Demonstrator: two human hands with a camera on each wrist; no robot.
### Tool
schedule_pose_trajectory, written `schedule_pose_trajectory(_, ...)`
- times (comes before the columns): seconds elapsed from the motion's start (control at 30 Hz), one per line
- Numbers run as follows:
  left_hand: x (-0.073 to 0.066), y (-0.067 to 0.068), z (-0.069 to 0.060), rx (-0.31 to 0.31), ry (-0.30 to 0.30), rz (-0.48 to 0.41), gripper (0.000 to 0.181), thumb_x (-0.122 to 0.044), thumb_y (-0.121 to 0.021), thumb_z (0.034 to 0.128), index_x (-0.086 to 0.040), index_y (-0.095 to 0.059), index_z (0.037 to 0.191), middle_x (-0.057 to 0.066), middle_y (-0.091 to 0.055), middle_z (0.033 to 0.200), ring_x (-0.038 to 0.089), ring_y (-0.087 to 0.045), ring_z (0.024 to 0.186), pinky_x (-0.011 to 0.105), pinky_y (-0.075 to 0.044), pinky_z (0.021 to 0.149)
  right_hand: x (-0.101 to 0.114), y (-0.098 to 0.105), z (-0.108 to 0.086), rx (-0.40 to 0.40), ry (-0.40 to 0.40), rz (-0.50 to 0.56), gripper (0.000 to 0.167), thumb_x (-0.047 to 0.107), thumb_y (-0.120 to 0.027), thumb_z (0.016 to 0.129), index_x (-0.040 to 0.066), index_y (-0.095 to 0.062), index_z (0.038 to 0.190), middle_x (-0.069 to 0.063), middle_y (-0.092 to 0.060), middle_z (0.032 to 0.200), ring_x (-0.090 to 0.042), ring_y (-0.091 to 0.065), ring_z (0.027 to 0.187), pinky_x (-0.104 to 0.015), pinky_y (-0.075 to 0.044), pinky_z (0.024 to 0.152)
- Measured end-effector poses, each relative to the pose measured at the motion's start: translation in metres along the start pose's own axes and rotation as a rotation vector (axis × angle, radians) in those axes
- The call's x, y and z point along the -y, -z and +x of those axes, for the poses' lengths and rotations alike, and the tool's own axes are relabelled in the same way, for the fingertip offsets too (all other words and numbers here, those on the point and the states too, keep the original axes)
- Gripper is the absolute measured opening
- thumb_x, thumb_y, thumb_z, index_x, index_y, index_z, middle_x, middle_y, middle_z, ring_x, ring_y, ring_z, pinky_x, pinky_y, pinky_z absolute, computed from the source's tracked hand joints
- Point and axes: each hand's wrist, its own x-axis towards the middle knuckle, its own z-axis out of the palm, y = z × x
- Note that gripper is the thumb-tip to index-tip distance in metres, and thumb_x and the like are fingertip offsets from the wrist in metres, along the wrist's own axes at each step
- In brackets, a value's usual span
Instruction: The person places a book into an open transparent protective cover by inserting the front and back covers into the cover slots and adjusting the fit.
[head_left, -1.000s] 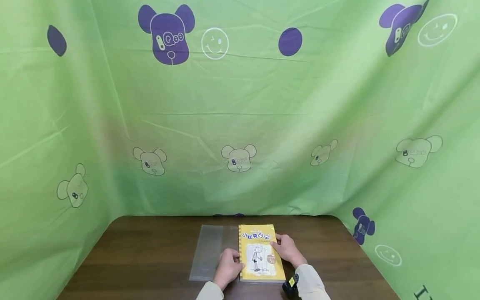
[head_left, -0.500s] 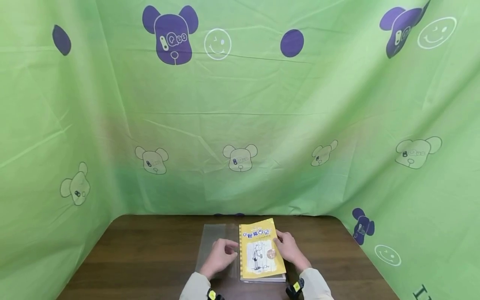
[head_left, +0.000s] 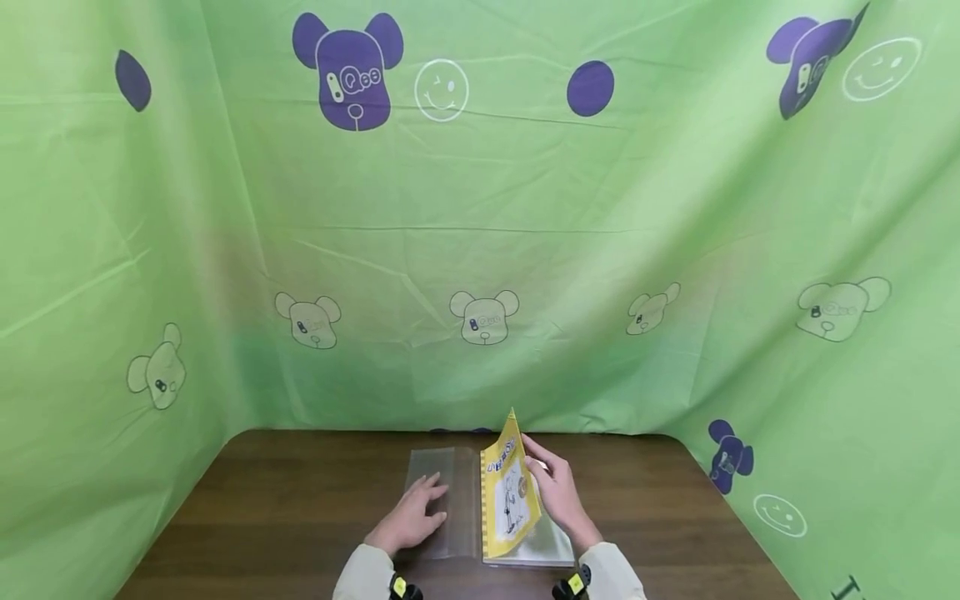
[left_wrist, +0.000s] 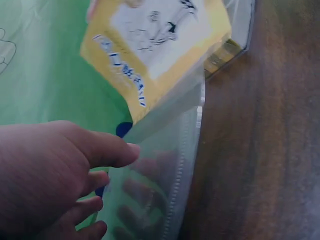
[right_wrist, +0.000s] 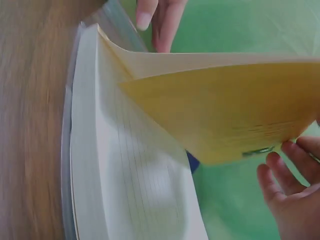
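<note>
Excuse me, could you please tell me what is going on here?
A person has a yellow paperback partly open on a dark wooden table. Their right grip holds its front cover raised above the pages. Their left grip is over the clear plastic flap beside the paperback.

Brown wood-grain table (head_left: 285, 508), clear plastic sheet (head_left: 462, 504) on top, yellow book (head_left: 512, 496), front cover raised

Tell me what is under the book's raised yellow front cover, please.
A pale page with faint lines lies under the front cover. The sheets beneath show only edges; their faces are covered.
</note>
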Motion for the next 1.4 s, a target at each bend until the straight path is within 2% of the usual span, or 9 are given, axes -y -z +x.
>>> schedule_pose_trajectory(0.1,0.000,-0.001,-0.001,0.039,0.021,0.021,0.047,-0.010,-0.070,0.0922,0.009,-0.060,0.134,0.033,-0.043,0.151,0.057,-0.031,0.143,0.072,-0.030,0.112,0.002,-0.010,0.003,0.048,0.088,-0.024,0.040,0.003,-0.053,0.102,-0.001,-0.056,0.142,-0.017,-0.056,0.147,-0.036,-0.051,0.136,-0.019,-0.043,0.106)
schedule_pose_trajectory(0.17,0.001,-0.002,-0.001,0.060,0.039,0.030,0.047,-0.011,-0.070,0.0924,0.008,-0.060,0.134,0.033,-0.043,0.151,0.057,-0.031,0.143,0.071,-0.030,0.111,0.003,-0.016,0.005,0.081,0.128,-0.031,0.042,0.003,-0.054,0.102,-0.003,-0.054,0.143,-0.019,-0.052,0.150,-0.038,-0.047,0.138,-0.028,-0.044,0.110)
schedule_pose_trajectory(0.3,0.001,-0.002,-0.003,0.073,0.048,0.029,0.047,-0.011,-0.070,0.0920,0.008,-0.060,0.134,0.033,-0.042,0.152,0.057,-0.031,0.143,0.072,-0.030,0.111,0.007,-0.027,0.003,0.121,0.149,-0.091,0.046,0.007,-0.057,0.102,-0.002,-0.051,0.146,-0.019,-0.046,0.154,-0.041,-0.042,0.142,-0.050,-0.038,0.114)
schedule_pose_trajectory(0.37,0.002,-0.002,-0.004,0.074,0.050,0.028,0.048,-0.011,-0.070,0.0917,0.008,-0.060,0.135,0.034,-0.042,0.152,0.057,-0.030,0.143,0.072,-0.030,0.111,0.006,-0.033,0.001,0.138,0.139,-0.147,0.048,0.011,-0.058,0.102,-0.001,-0.050,0.147,-0.017,-0.046,0.155,-0.041,-0.041,0.143,-0.055,-0.032,0.116)
schedule_pose_trajectory(0.57,0.003,-0.003,-0.006,0.091,0.058,0.034,0.048,-0.011,-0.072,0.0913,0.007,-0.061,0.135,0.033,-0.042,0.152,0.058,-0.030,0.143,0.074,-0.030,0.110,0.000,-0.046,-0.009,0.214,0.084,-0.303,0.049,0.021,-0.055,0.104,0.001,-0.049,0.149,-0.016,-0.043,0.158,-0.042,-0.036,0.147,-0.060,-0.024,0.119)
schedule_pose_trajectory(0.7,0.005,-0.002,-0.005,0.098,0.053,0.029,0.048,-0.011,-0.072,0.0911,0.007,-0.061,0.134,0.033,-0.042,0.152,0.058,-0.029,0.143,0.075,-0.030,0.109,0.000,-0.051,-0.010,0.283,0.055,-0.341,0.049,0.026,-0.051,0.106,0.004,-0.050,0.149,-0.016,-0.041,0.159,-0.045,-0.029,0.149,-0.067,-0.021,0.118)
schedule_pose_trajectory(0.83,0.007,-0.001,-0.003,0.101,0.046,0.022,0.048,-0.012,-0.071,0.0917,0.007,-0.060,0.135,0.034,-0.042,0.152,0.059,-0.029,0.143,0.076,-0.030,0.109,0.000,-0.056,-0.008,0.322,0.064,-0.385,0.047,0.023,-0.052,0.104,0.003,-0.052,0.147,-0.017,-0.042,0.158,-0.048,-0.029,0.148,-0.071,-0.021,0.117)
schedule_pose_trajectory(1.03,0.008,0.002,-0.002,0.109,0.037,0.023,0.050,-0.012,-0.073,0.0907,0.008,-0.060,0.134,0.034,-0.043,0.152,0.060,-0.030,0.142,0.076,-0.029,0.108,0.002,-0.066,-0.008,0.371,0.070,-0.493,0.047,0.023,-0.054,0.102,0.002,-0.056,0.144,-0.023,-0.045,0.155,-0.052,-0.031,0.146,-0.079,-0.014,0.113)
schedule_pose_trajectory(1.4,0.012,0.003,-0.001,0.111,0.045,0.003,0.052,-0.011,-0.074,0.0896,0.009,-0.059,0.135,0.032,-0.043,0.153,0.059,-0.030,0.142,0.076,-0.029,0.109,-0.002,-0.086,-0.013,0.431,0.061,-0.702,0.048,0.024,-0.049,0.102,0.004,-0.055,0.145,-0.020,-0.044,0.157,-0.047,-0.031,0.148,-0.074,-0.016,0.116)
